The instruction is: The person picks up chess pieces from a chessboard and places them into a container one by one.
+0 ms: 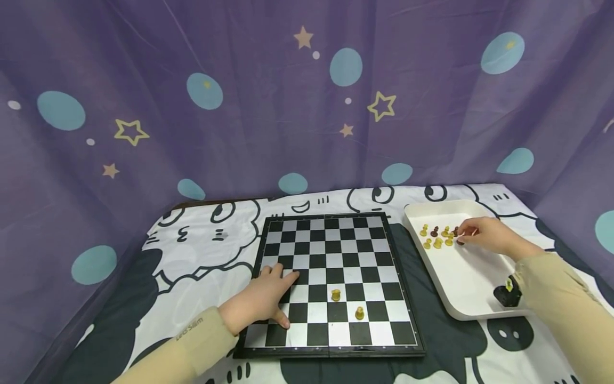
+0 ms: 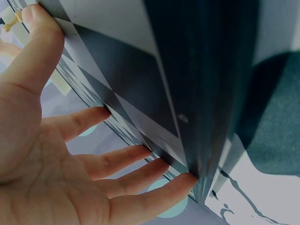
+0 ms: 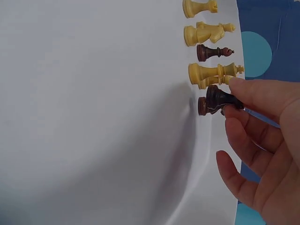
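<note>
My left hand (image 1: 264, 296) rests spread on the left side of a black-and-white chessboard (image 1: 345, 275), its fingertips on the squares. Two yellow chess pieces, a knight (image 1: 336, 295) and a smaller piece (image 1: 360, 313), stand on the nearer squares. Over the far end of a white tray (image 1: 472, 285), my right hand (image 1: 491, 234) pinches a dark chess piece (image 3: 218, 97) between thumb and fingers. Its top is hidden by the fingertips. Close behind it are another dark piece (image 3: 202, 107) and a tall yellow king (image 3: 201, 73).
Several yellow pieces (image 1: 438, 243) and a dark bishop (image 3: 214, 52) stand grouped in the tray's far part. A black device (image 1: 507, 293) sits at the right wrist, over the tray. A patterned cloth (image 1: 201, 240) covers the table, and a purple curtain (image 1: 268, 138) hangs behind.
</note>
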The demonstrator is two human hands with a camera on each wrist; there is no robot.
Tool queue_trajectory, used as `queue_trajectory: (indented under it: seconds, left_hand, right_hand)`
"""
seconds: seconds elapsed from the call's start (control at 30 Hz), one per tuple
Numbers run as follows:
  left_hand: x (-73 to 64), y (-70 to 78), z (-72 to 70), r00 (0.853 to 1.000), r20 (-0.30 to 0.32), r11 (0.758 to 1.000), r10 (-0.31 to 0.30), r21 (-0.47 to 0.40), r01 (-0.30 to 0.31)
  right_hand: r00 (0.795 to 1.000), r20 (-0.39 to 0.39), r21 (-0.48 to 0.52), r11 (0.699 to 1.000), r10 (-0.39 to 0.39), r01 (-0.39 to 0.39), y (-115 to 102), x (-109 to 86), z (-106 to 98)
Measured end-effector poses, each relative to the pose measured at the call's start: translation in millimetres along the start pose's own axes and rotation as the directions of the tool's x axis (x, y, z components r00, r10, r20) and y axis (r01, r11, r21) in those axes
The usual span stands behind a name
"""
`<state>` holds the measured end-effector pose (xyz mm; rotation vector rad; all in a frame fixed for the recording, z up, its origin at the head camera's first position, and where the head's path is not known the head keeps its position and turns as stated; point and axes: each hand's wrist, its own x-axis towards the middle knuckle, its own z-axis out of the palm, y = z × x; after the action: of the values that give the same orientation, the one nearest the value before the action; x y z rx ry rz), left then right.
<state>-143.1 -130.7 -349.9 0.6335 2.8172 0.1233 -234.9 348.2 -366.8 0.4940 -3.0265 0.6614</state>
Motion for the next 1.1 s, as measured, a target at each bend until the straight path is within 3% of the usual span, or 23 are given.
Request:
queue_trajectory:
  seconds: [0.4, 0.63, 1.1]
  left_hand:
    - [0.9, -0.3, -1.1, 1.000, 0.005, 1.000, -0.005, 0.004, 0.005]
    - [0.1, 0.5, -2.9, 1.000, -0.003, 1.000, 0.001, 0.001, -0.001]
    - [0.0, -0.3, -2.2, 1.000, 0.001, 1.000, -0.003, 0.005, 0.003]
  right_hand:
    - [0.999, 0.037, -0.009, 1.000, -0.006, 0.006, 6.9, 6.5, 1.5]
    - [0.999, 0.018, -0.020, 0.999, -0.035, 0.035, 7.9, 6.6, 5.0]
    - [0.999, 0.031, -0.024, 1.000, -0.011, 0.012, 9.7, 6.0, 2.1]
